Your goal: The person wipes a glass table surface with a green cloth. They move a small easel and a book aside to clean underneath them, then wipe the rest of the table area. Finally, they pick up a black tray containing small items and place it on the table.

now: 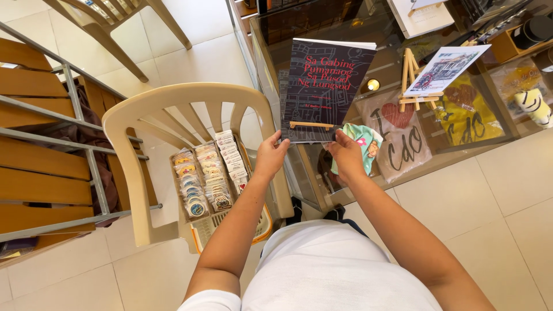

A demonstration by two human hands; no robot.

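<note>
A pale tiled floor (507, 190) runs under a glass-topped display worktop (271, 52) crowded with small goods. The left hand (269, 154) pinches the lower left corner of a dark book (325, 80) with red lettering, fingers closed on its edge; the right hand (347, 154) grips the lower right corner the same way. The book stands upright on a small wooden easel (311, 124) on the worktop, so the step in hand looks like seating it on the stand. Next it would need squaring and a gentle release. Just right lie a teal cloth item (366, 144) and a printed tote bag (403, 138); left, a cream plastic chair (167, 115) carries a tray of badges (207, 178).
</note>
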